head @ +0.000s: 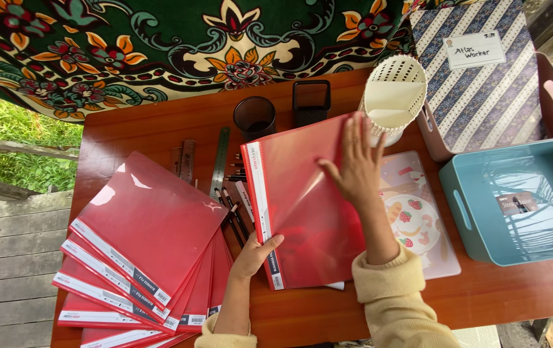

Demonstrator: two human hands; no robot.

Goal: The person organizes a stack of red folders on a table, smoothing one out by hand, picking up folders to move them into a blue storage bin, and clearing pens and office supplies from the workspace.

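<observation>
My left hand (255, 256) grips the spine edge of a red plastic report folder (295, 206) near its lower end. My right hand (355, 164) lies flat, fingers spread, on the folder's clear red cover near its far right corner. The folder lies on the reddish-brown table (160, 119), partly over a pale illustrated sheet (418, 212). To its left, a fanned stack of several matching red folders (141, 251) rests on the table.
Pens and pencils (232, 206), a steel ruler (220, 161) and wooden rulers (183, 160) lie between the folders. Behind stand a dark mesh cup (254, 117), a black holder (311, 101) and a tilted cream perforated holder (393, 96). A teal bin (514, 200) and a brown box with a striped book (482, 71) sit right.
</observation>
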